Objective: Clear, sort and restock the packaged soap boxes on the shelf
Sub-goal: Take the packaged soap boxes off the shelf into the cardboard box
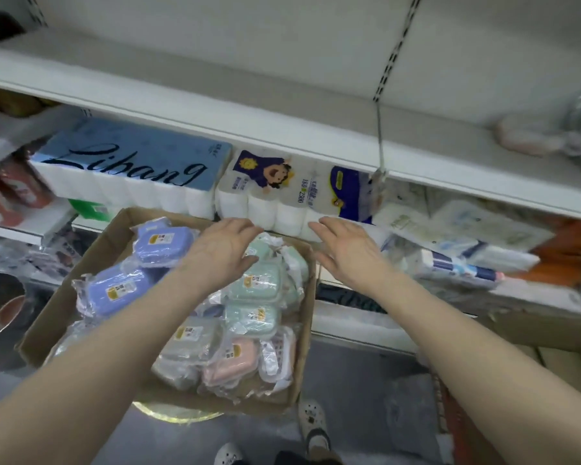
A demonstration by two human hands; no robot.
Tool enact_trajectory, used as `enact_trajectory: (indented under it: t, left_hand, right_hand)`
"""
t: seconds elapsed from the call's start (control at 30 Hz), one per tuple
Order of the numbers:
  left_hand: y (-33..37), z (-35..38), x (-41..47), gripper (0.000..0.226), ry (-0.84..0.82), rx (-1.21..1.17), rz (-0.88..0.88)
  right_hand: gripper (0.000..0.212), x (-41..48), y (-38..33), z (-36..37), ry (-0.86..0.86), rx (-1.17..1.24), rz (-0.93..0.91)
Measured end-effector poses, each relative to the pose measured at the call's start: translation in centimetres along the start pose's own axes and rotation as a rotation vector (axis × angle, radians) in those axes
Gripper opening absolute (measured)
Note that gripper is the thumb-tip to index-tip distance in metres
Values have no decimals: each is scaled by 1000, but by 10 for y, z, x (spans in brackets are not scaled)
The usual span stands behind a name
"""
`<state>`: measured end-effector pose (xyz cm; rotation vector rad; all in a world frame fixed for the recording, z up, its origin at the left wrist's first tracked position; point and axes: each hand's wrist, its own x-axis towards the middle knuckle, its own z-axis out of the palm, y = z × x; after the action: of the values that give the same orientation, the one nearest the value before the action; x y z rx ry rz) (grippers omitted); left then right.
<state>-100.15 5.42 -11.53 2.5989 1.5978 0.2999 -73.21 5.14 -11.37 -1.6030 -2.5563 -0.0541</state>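
Note:
A brown cardboard box (91,260) below the shelf holds several plastic-wrapped soap boxes: purple ones (121,290) at the left, mint green ones (254,283) in the middle, a grey one (192,340) and a pink one (230,364) at the front. My left hand (223,246) hovers over the box's far side with relaxed fingers, holding nothing. My right hand (342,250) hangs just past the box's right corner, fingers straight and empty. The white upper shelf (282,105) is bare, with one blurred wrapped pink item (527,135) at its right.
The lower shelf carries a blue toilet-paper pack (131,162), a cartoon-printed roll pack (282,193), and tissue packs (450,243) at the right. A price tag (378,177) hangs from the upper shelf's edge. My shoes (312,427) stand on the grey floor below.

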Motion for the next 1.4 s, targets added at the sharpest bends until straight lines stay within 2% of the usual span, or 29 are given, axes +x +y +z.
enact_trajectory:
  t: [0.27,0.53,0.73,0.93,1.17,1.3,1.4]
  left_hand:
    - [108,-56,112,53,118,108,320]
    - [251,-82,236,54,187,61,471]
    - [349,-56,336,69,125,63,465]
    - [410,-14,427,76,3,90,383]
    - [442,23,488,69,-43,147,326]
    - [440,28,493,59,47,230,346]
    - [432,20,488,51,81,293,368]
  right_hand:
    - [54,-62,107,-95,200,-195,155]
    - [52,-126,249,-163,298,-318,349]
    - [56,-168,366,-180,323,-306,469]
    - [55,-191,462,-180,329,-287,568]
    - [62,-184,549,-181,340,-210,687]
    - [66,-166,580,-175,378,-159,729]
    - [71,-147,595,-172,371,-101,825]
